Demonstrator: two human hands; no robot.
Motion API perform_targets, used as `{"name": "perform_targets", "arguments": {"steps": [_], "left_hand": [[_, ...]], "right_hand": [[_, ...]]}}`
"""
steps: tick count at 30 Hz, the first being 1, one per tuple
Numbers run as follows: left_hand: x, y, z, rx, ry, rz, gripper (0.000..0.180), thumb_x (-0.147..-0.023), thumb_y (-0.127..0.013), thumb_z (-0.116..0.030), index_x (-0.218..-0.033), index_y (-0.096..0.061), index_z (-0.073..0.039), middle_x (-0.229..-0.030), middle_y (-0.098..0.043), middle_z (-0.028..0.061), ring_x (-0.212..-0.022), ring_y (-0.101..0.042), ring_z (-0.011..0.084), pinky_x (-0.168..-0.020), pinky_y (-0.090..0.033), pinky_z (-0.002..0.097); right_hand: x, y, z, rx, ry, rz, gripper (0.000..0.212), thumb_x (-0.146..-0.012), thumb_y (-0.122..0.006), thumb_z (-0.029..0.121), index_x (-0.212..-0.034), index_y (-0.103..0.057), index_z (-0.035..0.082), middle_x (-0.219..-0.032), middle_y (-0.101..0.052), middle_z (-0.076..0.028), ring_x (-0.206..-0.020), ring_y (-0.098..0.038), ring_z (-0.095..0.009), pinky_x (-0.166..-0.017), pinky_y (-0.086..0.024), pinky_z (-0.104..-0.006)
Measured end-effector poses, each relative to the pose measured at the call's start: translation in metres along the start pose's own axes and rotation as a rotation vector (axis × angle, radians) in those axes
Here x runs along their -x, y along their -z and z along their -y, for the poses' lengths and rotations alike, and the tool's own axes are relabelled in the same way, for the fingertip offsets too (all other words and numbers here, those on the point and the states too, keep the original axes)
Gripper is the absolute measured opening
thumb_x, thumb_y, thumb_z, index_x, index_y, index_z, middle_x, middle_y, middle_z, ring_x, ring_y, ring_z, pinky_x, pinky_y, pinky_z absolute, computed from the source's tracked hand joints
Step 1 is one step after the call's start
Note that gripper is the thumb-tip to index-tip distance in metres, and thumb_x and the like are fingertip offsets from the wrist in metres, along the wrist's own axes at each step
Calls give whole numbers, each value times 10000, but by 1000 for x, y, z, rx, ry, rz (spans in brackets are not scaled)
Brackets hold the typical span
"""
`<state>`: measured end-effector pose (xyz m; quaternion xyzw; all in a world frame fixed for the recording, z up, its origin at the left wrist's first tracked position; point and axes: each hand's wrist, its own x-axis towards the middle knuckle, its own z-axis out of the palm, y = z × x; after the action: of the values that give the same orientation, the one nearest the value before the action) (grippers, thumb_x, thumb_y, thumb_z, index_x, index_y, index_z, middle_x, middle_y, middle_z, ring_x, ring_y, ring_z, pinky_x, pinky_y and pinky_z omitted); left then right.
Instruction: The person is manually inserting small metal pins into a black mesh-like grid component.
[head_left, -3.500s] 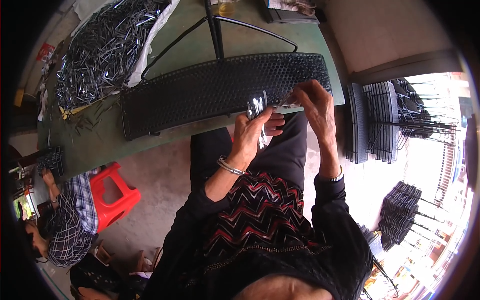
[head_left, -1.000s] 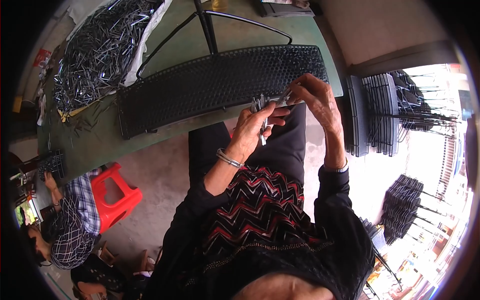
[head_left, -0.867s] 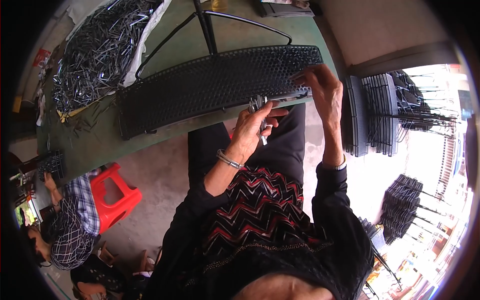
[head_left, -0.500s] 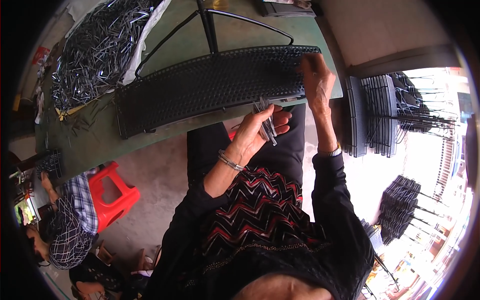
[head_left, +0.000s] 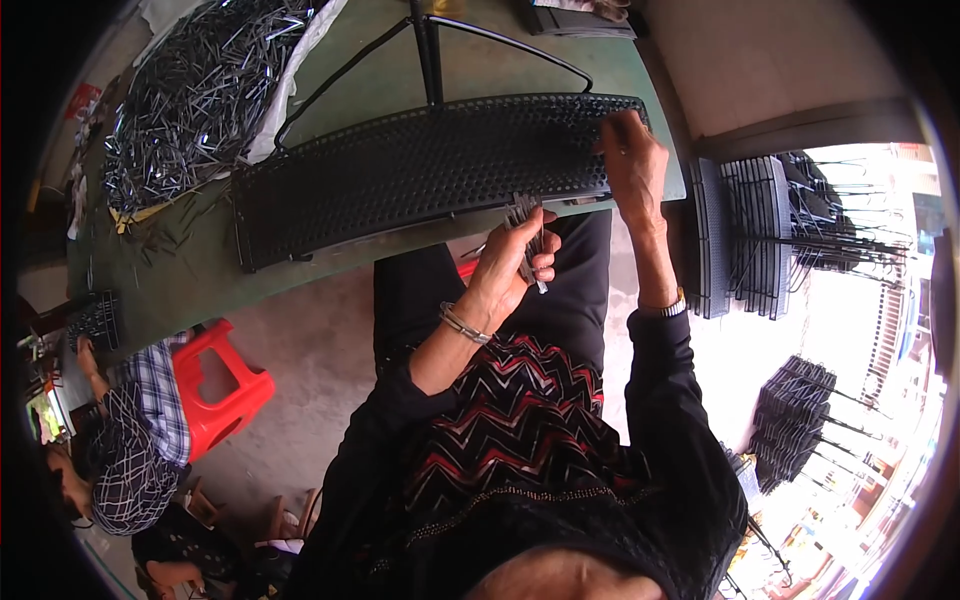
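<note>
Beneath the panel (head_left: 400, 165) I've got the table (head_left: 180, 290), biggest item. Panel: black, perforated, lying along the table's near edge. Past the panel's left end, far side: pile (head_left: 200, 110) of loose dark strips. Right hand (head_left: 635, 165): a second ago beside the other hand at the panel's near edge, now over the panel's right end, fingers curled in; whether it pinches anything or touches the panel, I can't tell. Left hand (head_left: 505, 255): just off the panel's near edge, fingers spread half a second ago, now curled round a bundle (head_left: 523, 210) of thin strips. My read: work has shifted from the bundle to the panel's right end, left hand just keeping supply.
</note>
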<state>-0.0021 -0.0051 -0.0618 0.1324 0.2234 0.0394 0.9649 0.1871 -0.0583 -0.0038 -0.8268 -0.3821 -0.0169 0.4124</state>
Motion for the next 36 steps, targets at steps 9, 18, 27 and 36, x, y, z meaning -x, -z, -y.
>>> {"name": "perform_targets", "arguments": {"steps": [9,18,27,36], "left_hand": [[7,-18,0,-118,-82,-167,335,-932,-618,-343,-1011,-594,-18,-736,-578,39,-553,-448,72,-483,-384,214],[11,-19,-2,-143,-122,-148,324,-947,-600,-303,-1050,-610,4,-726,-565,29,-547,-408,49,-460,-313,201],[14,-25,-4,-218,-161,-149,316,-942,-608,-282,-1040,-619,18,-713,-572,33,-528,-413,47,-443,-304,201],[13,-24,-5,-321,-148,-70,258,-927,-624,-269,-993,-646,-20,-832,-694,122,-552,-507,66,-437,-322,193]], "right_hand": [[0,-4,3,290,194,-11,75,-868,-626,172,-917,-651,121,-845,-603,-73,-752,-626,-284,-649,-486,-372],[7,-13,-5,355,152,-134,144,-864,-652,245,-961,-713,157,-862,-602,-61,-771,-622,-279,-668,-484,-384],[17,-13,1,517,280,-260,208,-866,-665,257,-970,-722,86,-861,-597,-100,-790,-614,-252,-690,-478,-366],[51,26,22,-306,11,565,212,-872,-628,174,-970,-677,-7,-880,-630,-111,-854,-590,-236,-728,-478,-320]]}}
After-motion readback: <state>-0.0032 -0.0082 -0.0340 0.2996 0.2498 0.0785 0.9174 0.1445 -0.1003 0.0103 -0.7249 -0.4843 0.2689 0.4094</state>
